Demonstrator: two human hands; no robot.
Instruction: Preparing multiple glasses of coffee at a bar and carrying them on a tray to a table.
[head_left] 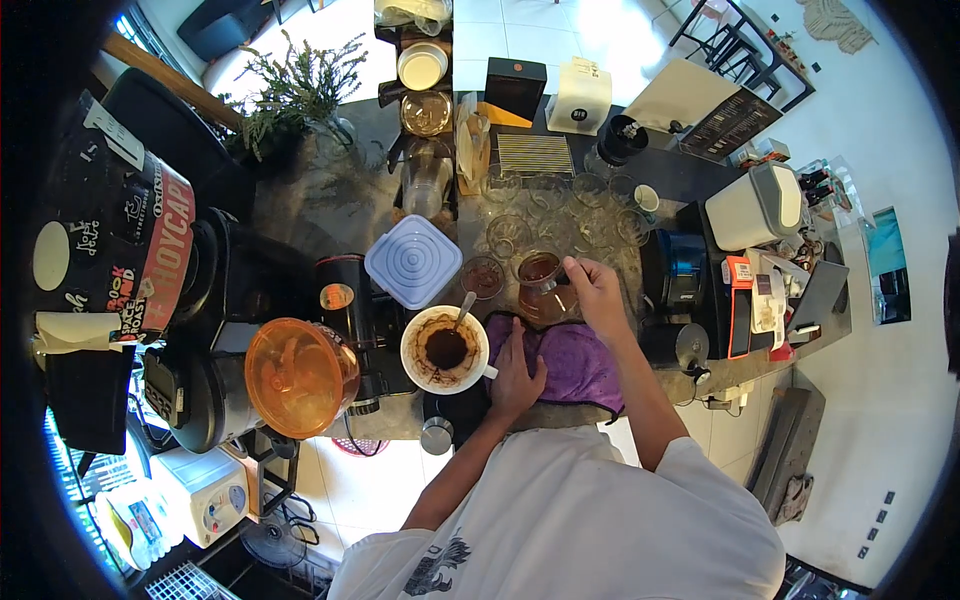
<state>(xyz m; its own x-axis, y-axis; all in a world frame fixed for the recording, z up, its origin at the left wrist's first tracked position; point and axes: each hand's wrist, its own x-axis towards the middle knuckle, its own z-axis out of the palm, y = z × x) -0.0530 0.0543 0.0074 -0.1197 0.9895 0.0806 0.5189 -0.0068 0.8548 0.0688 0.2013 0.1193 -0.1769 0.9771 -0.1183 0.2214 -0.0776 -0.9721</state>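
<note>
Here, label by label, is the scene as an onlooker beside the person is seeing it.

Setting: a person in a white shirt is standing at a dark, crowded worktop (330, 200) in a small drinks bar.

Left hand: the left hand (516, 370) is lying flat on a purple cloth (580, 362), fingers spread and gripping nothing, seemingly steadying the body beside the cup.

Right hand: the right hand (594, 292) is closing its fingers on the handle of a glass jug (542, 284) holding brown liquid, keeping it upright on the worktop.

White cup: a white cup (445, 350) is sitting just left of the left hand, stained brown inside, with a spoon (465, 306) leaning in it, probably left there for stirring.

Small glass: a small glass (484, 276) of brown liquid is standing between the cup and the jug.

Lidded box: a square box with a pale blue ribbed lid (413, 260) is resting behind the cup.

Orange lid: a round, see-through orange lid (298, 376) is covering a machine at the left.

Clean glasses: empty glasses (560, 205) are clustering behind the jug, within easy reach.

Signs and packages: a black drum with a red lettered band (150, 250) is standing far left; a white lettered bag (580, 97) and a black box (514, 85) are standing at the back; a dark slanted menu board (730, 122) is lying at the right rear.
</note>
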